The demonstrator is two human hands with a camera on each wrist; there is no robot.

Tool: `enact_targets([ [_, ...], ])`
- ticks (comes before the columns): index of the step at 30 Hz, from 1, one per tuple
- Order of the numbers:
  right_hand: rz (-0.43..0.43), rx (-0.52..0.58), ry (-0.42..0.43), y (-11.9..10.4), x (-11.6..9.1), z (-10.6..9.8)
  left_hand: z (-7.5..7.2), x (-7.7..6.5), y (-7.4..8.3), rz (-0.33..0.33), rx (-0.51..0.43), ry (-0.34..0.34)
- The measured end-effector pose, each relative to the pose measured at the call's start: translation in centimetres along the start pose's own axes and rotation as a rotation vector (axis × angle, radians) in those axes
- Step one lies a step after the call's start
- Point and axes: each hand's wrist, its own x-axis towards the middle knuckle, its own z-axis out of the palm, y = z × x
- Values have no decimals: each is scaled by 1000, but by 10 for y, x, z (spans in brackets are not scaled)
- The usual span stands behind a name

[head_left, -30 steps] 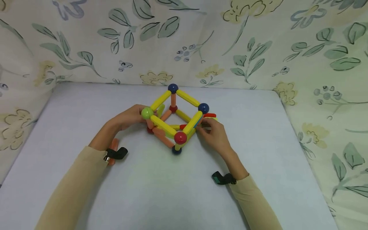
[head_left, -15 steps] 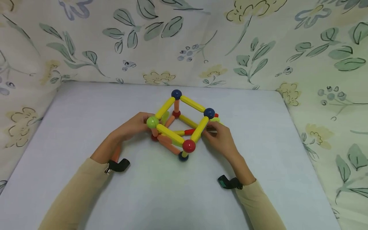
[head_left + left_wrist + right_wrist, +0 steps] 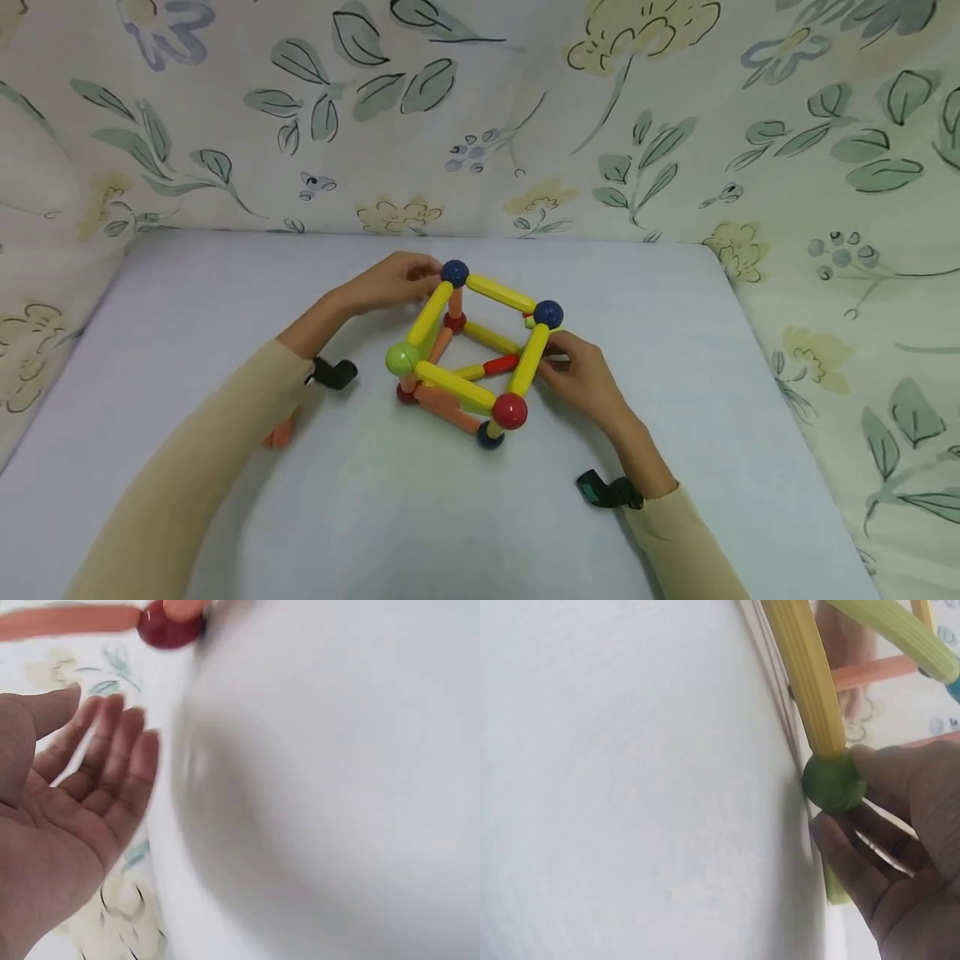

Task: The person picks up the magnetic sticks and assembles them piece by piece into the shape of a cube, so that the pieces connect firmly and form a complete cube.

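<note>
A box-shaped frame of magnetic building sticks and balls stands mid-table. Its top square has yellow sticks [image 3: 501,293], two dark blue balls, a red ball [image 3: 510,411] and a light green ball [image 3: 402,359]. Orange sticks and more balls form the lower part. My right hand [image 3: 581,375] is at the lower right corner, thumb and fingers pinching a green ball [image 3: 832,780] joined to a yellow stick [image 3: 806,675]. Beside the far blue ball [image 3: 455,273] is my left hand [image 3: 393,283], fingers loosely bent, holding nothing; a dark red ball [image 3: 171,626] is near its fingertips.
Loose orange sticks [image 3: 280,432] lie by the left forearm, partly hidden by the sleeve. A red stick [image 3: 501,364] lies inside the frame's base. A floral cloth [image 3: 465,125] hangs behind the white table [image 3: 390,517].
My left hand has left the light green ball's corner and moved back to the far blue ball. The frame appears lower in the head view, with my right hand still at its right corner.
</note>
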Motion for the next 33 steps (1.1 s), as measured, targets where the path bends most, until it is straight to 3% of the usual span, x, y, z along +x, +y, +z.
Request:
enact_targets([
  [2,4,-3,-21,0,-7,1,5,28,10,76,105,-45],
  [4,1,-1,-45,0,-15,2,15,51,19,137,159,-152],
  [8,-33,17,-74,-3,-26,-3,35,78,37,175,164,-342],
  [13,-55,28,-66,-7,-25,-10,49,100,53,226,171,-364],
  [17,-69,28,-71,-6,-21,-11,56,113,55,211,190,-412],
  [22,-78,40,-70,-3,-17,-10,57,115,49,178,226,-386],
  [27,-62,14,-56,1,-12,-10,40,102,47,151,263,-290],
  [30,-53,-5,-41,5,-10,-12,24,89,39,112,221,-217],
  [33,-55,-13,-33,9,-7,-13,6,69,22,34,66,-128],
])
